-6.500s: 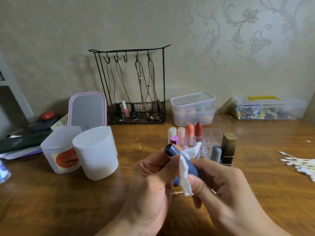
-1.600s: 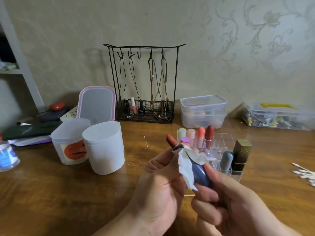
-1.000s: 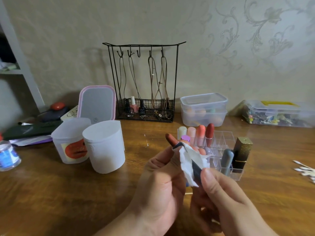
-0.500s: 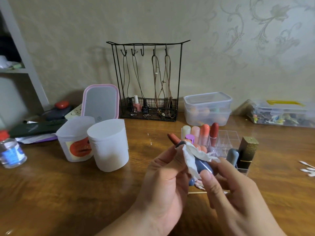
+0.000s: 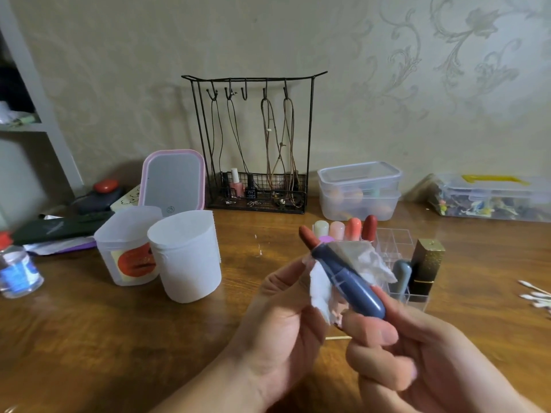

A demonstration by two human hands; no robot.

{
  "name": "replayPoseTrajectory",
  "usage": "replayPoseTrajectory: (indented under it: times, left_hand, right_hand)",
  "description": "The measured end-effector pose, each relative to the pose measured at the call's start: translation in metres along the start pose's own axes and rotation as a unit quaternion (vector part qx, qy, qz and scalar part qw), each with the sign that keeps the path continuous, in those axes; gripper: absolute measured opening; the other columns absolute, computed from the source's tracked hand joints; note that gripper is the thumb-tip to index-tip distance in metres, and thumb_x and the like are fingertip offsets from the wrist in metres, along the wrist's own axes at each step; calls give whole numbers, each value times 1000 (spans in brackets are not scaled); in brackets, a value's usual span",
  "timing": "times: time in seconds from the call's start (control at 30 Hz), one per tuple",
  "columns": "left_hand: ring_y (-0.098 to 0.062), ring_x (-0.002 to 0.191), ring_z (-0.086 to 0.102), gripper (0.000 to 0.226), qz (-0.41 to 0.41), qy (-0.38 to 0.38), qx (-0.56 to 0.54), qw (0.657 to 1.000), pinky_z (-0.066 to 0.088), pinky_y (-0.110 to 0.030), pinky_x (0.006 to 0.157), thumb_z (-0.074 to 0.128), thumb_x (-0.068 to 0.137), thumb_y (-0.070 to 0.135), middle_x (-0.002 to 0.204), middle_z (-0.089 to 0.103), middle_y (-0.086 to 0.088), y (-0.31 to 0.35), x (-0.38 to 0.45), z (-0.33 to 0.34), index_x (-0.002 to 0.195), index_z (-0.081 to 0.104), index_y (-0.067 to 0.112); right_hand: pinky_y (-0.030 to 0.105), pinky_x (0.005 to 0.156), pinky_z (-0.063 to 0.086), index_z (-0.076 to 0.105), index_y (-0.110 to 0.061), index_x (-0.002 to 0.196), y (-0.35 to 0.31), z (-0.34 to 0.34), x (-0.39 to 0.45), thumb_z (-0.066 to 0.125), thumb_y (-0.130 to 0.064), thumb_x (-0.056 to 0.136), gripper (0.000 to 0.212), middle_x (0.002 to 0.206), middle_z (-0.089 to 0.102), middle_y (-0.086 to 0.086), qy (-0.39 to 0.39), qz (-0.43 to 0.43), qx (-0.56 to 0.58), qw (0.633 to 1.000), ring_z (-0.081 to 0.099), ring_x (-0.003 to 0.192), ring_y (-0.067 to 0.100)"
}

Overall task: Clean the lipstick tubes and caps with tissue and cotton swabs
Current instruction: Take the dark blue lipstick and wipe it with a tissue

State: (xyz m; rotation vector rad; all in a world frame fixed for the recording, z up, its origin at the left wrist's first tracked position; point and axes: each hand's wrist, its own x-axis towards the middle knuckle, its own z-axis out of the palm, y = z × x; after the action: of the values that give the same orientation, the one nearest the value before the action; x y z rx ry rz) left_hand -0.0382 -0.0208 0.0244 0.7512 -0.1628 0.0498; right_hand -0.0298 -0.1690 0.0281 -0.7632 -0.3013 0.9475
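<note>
Head view: right hand [image 5: 417, 353] grips the rounded base of a blue lipstick tube [image 5: 347, 286], tilted with its red-brown bullet [image 5: 308, 238] up-left. Left hand [image 5: 280, 320] pinches a white tissue [image 5: 320, 289] against the tube's barrel. Behind stand a clear organizer [image 5: 393, 242] of lipsticks and a gold-capped black tube [image 5: 426, 268]. Left, a white cup [image 5: 126, 248] bears an orange label [image 5: 135, 259], writing unreadable. Cotton swabs [image 5: 535, 296] lie far right.

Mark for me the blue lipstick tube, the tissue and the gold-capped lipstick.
blue lipstick tube [image 5: 348, 277], head view, middle of the barrel
tissue [image 5: 320, 289], head view, white fold left of the tube
gold-capped lipstick [image 5: 428, 257], head view, glittery cap
</note>
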Motion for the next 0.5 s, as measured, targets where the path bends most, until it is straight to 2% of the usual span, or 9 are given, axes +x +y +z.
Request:
replayPoseTrajectory:
  times: [0.07,0.13,0.17,0.23,0.3,0.33,0.4,0.43,0.5]
  left_hand:
    - [-21,76,66,29,27,64,-10,997,54,-24,58,70,74,18,97,71,-16,2,4,2,99,73,4]
    - [-22,62,67,23,32,119,-16,992,53,-24,48,59,75,12,91,71,-17,3,7,1,93,73,6]
    - [-20,58,66,20,42,135,9,990,52,-24,45,58,75,11,85,71,-14,4,8,1,86,75,9]
    - [-14,51,61,24,57,149,81,984,48,-22,42,56,83,8,69,69,-7,5,3,2,74,78,14]
    - [-17,48,60,26,51,122,124,983,49,-24,43,56,84,12,65,67,-11,3,0,8,70,77,16]
    - [-21,46,61,19,48,102,132,985,50,-26,43,60,80,17,64,66,-16,3,-3,15,69,76,16]
    - [-24,45,62,15,41,55,129,989,51,-27,42,75,67,27,61,64,-20,1,-5,20,73,75,13]
    - [-22,46,63,26,46,34,131,990,51,-27,43,84,59,32,61,65,-18,-1,-5,19,75,75,12]
    - [-15,55,64,40,58,11,155,986,52,-23,51,90,52,43,66,69,-10,-6,-5,16,78,77,16]
  right_hand:
    - [24,62,35,31,-30,113,1,1,6,14,-39,107,20,87,54,-2,-74,23,61,995,31,63,12]
    - [25,61,35,36,-20,107,2,-3,9,11,-43,106,34,82,50,-1,-82,18,77,993,30,60,15]
    - [26,59,35,43,-17,106,2,-7,9,12,-45,106,41,79,47,0,-55,21,69,996,29,58,17]
    - [29,54,35,47,-15,103,-2,-11,13,19,-46,107,42,78,48,1,-37,16,53,998,36,53,20]
    - [29,49,38,46,-18,105,-12,-11,18,38,-46,104,29,75,51,3,-80,0,69,994,47,52,19]
    - [27,44,40,44,-22,108,-14,-12,19,56,-44,97,28,72,51,4,-101,-2,79,992,48,48,19]
    - [21,36,39,50,-28,111,-18,-11,17,85,-41,65,60,60,47,6,-55,-9,102,993,43,36,17]
    - [19,36,38,57,-23,105,-17,-8,17,82,-50,62,57,57,45,5,-39,-29,57,997,42,35,15]
    - [20,37,34,61,-14,81,-17,-6,15,70,-65,70,54,55,42,6,-8,-27,-38,999,40,36,17]
